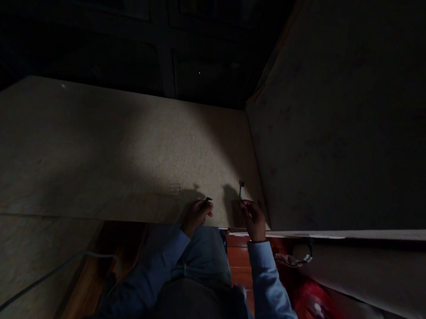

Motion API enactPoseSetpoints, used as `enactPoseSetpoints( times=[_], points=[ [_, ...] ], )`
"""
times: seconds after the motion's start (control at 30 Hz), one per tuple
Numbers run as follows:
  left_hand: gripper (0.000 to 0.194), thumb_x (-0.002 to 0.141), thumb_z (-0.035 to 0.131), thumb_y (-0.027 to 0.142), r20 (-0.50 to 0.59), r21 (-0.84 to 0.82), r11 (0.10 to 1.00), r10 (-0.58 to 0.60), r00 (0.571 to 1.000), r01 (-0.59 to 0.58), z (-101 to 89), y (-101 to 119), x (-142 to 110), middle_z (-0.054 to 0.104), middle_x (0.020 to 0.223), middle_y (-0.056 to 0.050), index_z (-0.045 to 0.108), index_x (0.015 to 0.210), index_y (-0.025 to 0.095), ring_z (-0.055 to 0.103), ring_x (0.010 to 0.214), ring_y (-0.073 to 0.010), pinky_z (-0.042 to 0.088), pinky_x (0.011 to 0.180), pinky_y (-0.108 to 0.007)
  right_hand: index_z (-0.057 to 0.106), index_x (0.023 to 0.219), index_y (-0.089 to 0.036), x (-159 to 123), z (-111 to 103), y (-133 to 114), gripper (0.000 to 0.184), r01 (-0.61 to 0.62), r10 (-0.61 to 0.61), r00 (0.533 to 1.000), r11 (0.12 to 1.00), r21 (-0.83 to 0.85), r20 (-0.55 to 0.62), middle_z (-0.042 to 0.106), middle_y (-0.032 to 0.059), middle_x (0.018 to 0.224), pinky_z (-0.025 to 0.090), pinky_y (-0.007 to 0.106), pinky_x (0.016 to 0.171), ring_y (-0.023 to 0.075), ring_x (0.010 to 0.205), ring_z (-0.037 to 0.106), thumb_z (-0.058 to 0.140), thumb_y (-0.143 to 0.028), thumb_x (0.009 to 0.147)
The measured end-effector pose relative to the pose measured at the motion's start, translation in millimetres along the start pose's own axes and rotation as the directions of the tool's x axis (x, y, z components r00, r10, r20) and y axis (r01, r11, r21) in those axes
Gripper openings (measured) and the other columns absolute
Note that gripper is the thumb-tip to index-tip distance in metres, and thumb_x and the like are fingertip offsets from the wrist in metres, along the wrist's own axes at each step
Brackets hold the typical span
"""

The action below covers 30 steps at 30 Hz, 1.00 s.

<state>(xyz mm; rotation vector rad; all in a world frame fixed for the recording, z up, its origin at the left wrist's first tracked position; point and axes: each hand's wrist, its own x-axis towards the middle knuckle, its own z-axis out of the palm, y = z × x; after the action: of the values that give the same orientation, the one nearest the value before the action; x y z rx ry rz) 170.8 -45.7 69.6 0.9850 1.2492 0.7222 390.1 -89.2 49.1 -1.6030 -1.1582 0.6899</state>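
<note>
Over the front edge of the pale stone-like ledge, both my hands work close together in dim light. My left hand (pixel 195 215) is closed in a pinch on a small dark piece (pixel 207 200) whose kind I cannot make out. A spot of red shows beside its fingertips. To the right, my right hand (pixel 254 219) pinches the lower end of a thin pale stick with a dark tip (pixel 241 189), held roughly upright. The two held things are apart, and their shadows fall on the ledge.
The ledge (pixel 85 141) runs far to the left, below dark window panes (pixel 207 72). A wall panel (pixel 354 118) rises close at the right. Below lie a red plastic bag (pixel 318 312), a cable (pixel 57 267) and a reddish wooden floor (pixel 238 258).
</note>
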Motion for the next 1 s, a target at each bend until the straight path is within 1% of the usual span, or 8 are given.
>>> enactPoseSetpoints(
  times=[0.1,0.2,0.3,0.4,0.53,0.7,0.83,1.0],
  points=[
    [0.045,0.07,0.063,0.061,-0.009,-0.043,0.999,-0.014,1.0,0.013,-15.0,3.2,-13.7,0.063,0.062,0.002,0.061,0.08,0.017,0.036,0.034,-0.005,0.023,0.036,-0.021,0.071,0.095,-0.02,-8.3,-3.0,-5.2,0.036,0.025,-0.024,1.0,0.999,-0.033,0.015,0.076,0.0124,0.099,0.058,0.041,0.083,0.0276,0.093,0.072,0.066,-0.054,0.084],
    [0.044,0.074,0.059,0.059,-0.007,-0.069,0.998,-0.005,1.0,0.005,-26.0,7.4,-24.9,0.064,0.064,0.002,0.064,0.085,0.017,0.037,0.033,-0.0052,0.021,0.034,-0.021,0.072,0.096,-0.021,-16.3,0.9,-10.3,0.03,0.055,-0.052,0.997,0.997,-0.061,0.049,0.075,0.0122,0.104,0.059,0.039,0.08,0.0272,0.097,0.071,0.062,-0.047,0.086],
    [0.039,0.073,0.062,0.056,-0.009,-0.092,0.996,-0.005,1.0,0.004,-36.4,8.7,-31.5,0.064,0.064,0.002,0.061,0.078,0.017,0.037,0.033,-0.0044,0.021,0.034,-0.021,0.075,0.097,-0.023,-21.6,8.4,-13.3,0.023,0.132,-0.107,0.981,0.979,-0.158,0.161,0.075,0.011,0.106,0.059,0.041,0.084,0.0267,0.098,0.071,0.058,-0.035,0.087],
    [0.04,0.07,0.066,0.057,-0.019,-0.112,0.993,-0.031,0.999,0.029,-47.8,5.5,-34.7,0.064,0.064,0.002,0.059,0.074,0.018,0.037,0.033,-0.0043,0.02,0.033,-0.021,0.078,0.097,-0.025,-24.1,12.6,-12.9,0.026,0.224,-0.153,0.959,0.926,-0.304,0.239,0.076,0.01,0.105,0.057,0.044,0.091,0.0272,0.098,0.07,0.053,-0.024,0.086],
    [0.039,0.071,0.067,0.056,-0.04,-0.13,0.991,-0.031,0.999,0.025,-62.4,-1.3,-38.9,0.064,0.063,0.002,0.061,0.074,0.017,0.038,0.033,-0.0044,0.021,0.033,-0.021,0.079,0.094,-0.025,-25.9,8.3,-8.0,0.028,0.257,-0.169,0.957,0.87,-0.42,0.234,0.077,0.0107,0.107,0.056,0.049,0.095,0.0304,0.103,0.07,0.053,-0.021,0.084],
    [0.039,0.071,0.067,0.055,-0.058,-0.15,0.988,-0.044,0.997,0.035,-76.0,-8.4,-42.2,0.064,0.062,0.001,0.06,0.071,0.017,0.039,0.032,-0.0042,0.021,0.032,-0.02,0.08,0.094,-0.025,-27.7,-0.6,-2.3,0.028,0.268,-0.171,0.956,0.838,-0.475,0.238,0.079,0.0093,0.104,0.056,0.05,0.093,0.0313,0.101,0.07,0.055,-0.02,0.081],
    [0.039,0.07,0.069,0.054,-0.077,-0.165,0.985,-0.058,0.995,0.045,-81.9,-11.3,-40.8,0.065,0.064,0.001,0.061,0.074,0.016,0.04,0.033,-0.004,0.021,0.033,-0.019,0.08,0.094,-0.025,-27.7,-2.0,0.3,0.029,0.271,-0.172,0.956,0.827,-0.492,0.238,0.079,0.0088,0.104,0.057,0.051,0.093,0.0314,0.101,0.071,0.054,-0.02,0.082],
    [0.039,0.069,0.07,0.053,-0.095,-0.172,0.983,-0.075,0.993,0.058,-83.0,-10.1,-40.7,0.065,0.064,0.001,0.06,0.072,0.016,0.04,0.033,-0.0037,0.022,0.032,-0.018,0.079,0.097,-0.026,-28.5,0.9,0.4,0.03,0.272,-0.171,0.956,0.823,-0.499,0.238,0.079,0.0083,0.106,0.058,0.047,0.093,0.0292,0.101,0.071,0.054,-0.018,0.082]
  ],
)
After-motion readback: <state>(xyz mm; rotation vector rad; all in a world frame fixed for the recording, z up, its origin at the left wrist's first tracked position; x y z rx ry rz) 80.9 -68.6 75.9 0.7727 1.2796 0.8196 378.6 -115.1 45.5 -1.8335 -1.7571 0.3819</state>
